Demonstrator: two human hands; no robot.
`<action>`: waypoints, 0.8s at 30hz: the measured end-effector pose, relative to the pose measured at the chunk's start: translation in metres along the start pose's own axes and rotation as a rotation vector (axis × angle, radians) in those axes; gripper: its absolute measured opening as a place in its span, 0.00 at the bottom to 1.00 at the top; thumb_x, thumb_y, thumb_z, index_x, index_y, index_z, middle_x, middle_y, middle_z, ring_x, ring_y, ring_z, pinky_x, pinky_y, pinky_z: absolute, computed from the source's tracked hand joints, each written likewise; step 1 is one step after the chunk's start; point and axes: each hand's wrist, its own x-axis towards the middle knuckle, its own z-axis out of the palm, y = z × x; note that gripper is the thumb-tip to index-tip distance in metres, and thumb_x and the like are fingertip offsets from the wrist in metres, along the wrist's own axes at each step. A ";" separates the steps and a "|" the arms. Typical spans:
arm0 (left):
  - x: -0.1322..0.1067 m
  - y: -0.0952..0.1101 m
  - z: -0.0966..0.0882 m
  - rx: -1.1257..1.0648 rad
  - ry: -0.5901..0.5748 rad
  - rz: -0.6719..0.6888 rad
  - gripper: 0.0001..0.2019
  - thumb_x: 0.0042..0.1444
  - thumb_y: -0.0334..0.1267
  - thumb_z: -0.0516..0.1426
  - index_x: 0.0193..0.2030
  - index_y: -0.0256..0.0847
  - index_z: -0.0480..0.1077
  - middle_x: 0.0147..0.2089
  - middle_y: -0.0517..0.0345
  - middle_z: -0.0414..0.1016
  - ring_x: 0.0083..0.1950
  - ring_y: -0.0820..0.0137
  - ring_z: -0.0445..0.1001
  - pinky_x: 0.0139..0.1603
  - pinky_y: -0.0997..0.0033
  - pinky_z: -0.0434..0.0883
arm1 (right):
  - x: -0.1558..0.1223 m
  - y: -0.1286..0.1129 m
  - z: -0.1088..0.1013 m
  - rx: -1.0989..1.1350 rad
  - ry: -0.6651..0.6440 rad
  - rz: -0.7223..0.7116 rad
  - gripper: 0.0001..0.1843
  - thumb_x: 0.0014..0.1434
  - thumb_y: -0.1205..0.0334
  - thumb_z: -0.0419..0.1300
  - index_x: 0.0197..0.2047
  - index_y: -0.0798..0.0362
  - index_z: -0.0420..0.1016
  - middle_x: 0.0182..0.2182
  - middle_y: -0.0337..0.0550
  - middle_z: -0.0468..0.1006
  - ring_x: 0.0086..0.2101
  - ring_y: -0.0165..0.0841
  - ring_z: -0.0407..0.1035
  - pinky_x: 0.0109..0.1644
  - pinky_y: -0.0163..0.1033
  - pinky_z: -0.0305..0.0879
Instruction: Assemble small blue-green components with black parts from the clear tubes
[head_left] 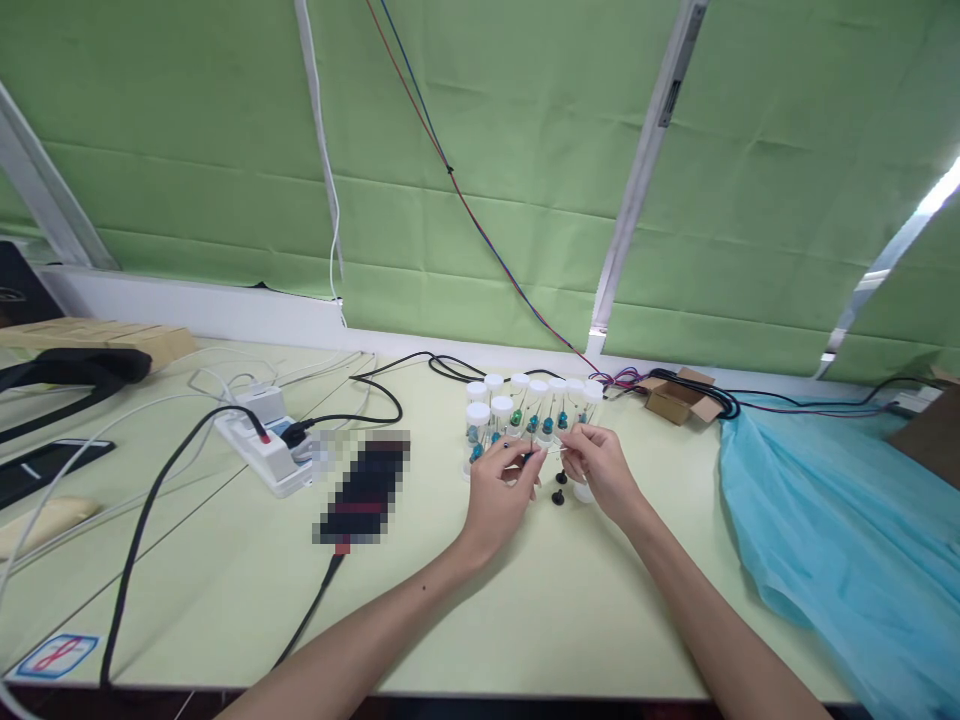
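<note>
My left hand [496, 503] is closed in a pinch over the front of a group of small clear bottles [478, 415] with white caps. A small dark blue bit shows at its fingertips. Close beside it, my right hand [600, 468] pinches too, and a thin pale strand seems to run between the two hands. What each hand holds is too small to name. Blue and green pieces on thin stems show in or among the bottles. Below the fingers lie two small black parts [558, 497], and a white cap [583, 492] is partly hidden by my right hand.
A charging phone [364, 492], blurred out, and a white power strip [262, 450] with cables lie left. A small open cardboard box [681, 397] and black cables are behind, right. Blue sheeting [817, 530] covers the right side. Green blinds [480, 200] hang behind.
</note>
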 end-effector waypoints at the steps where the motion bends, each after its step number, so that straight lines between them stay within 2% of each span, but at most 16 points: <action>1: 0.000 0.001 0.000 0.011 -0.011 0.010 0.12 0.56 0.46 0.58 0.34 0.40 0.76 0.35 0.55 0.69 0.26 0.75 0.68 0.23 0.75 0.71 | 0.000 0.000 0.000 0.015 0.005 0.014 0.22 0.50 0.58 0.65 0.15 0.52 0.58 0.09 0.29 0.56 0.12 0.22 0.50 0.17 0.32 0.43; 6: -0.001 0.001 0.000 0.034 -0.023 0.038 0.10 0.57 0.44 0.57 0.34 0.39 0.75 0.35 0.56 0.68 0.26 0.75 0.68 0.22 0.75 0.71 | 0.000 -0.001 0.000 0.027 0.013 0.035 0.23 0.49 0.62 0.65 0.14 0.52 0.56 0.09 0.29 0.55 0.12 0.22 0.50 0.17 0.32 0.43; 11: 0.002 0.001 -0.001 0.013 0.023 -0.013 0.11 0.57 0.44 0.57 0.34 0.38 0.75 0.32 0.58 0.67 0.23 0.77 0.67 0.24 0.76 0.70 | -0.002 -0.005 0.004 -0.113 0.024 -0.008 0.23 0.53 0.51 0.65 0.17 0.53 0.61 0.10 0.30 0.58 0.12 0.22 0.50 0.17 0.32 0.44; 15: 0.005 0.003 -0.002 -0.024 0.057 -0.068 0.11 0.56 0.44 0.58 0.32 0.37 0.73 0.27 0.60 0.68 0.22 0.77 0.67 0.24 0.76 0.69 | -0.004 -0.007 0.007 -0.260 0.048 -0.069 0.21 0.56 0.46 0.62 0.23 0.55 0.68 0.11 0.31 0.61 0.13 0.22 0.51 0.18 0.32 0.46; 20: 0.007 0.001 -0.003 -0.060 0.085 -0.097 0.11 0.57 0.45 0.58 0.32 0.37 0.70 0.25 0.61 0.68 0.21 0.76 0.67 0.24 0.75 0.68 | -0.006 -0.009 0.009 -0.260 0.001 -0.121 0.17 0.54 0.48 0.64 0.36 0.55 0.73 0.19 0.35 0.68 0.17 0.24 0.56 0.19 0.32 0.53; 24: 0.006 0.000 -0.003 -0.069 0.087 -0.112 0.12 0.57 0.45 0.57 0.32 0.37 0.70 0.23 0.61 0.68 0.20 0.76 0.66 0.23 0.75 0.67 | -0.006 -0.007 0.008 -0.275 -0.009 -0.134 0.17 0.54 0.49 0.65 0.37 0.55 0.74 0.21 0.36 0.69 0.17 0.24 0.57 0.19 0.32 0.54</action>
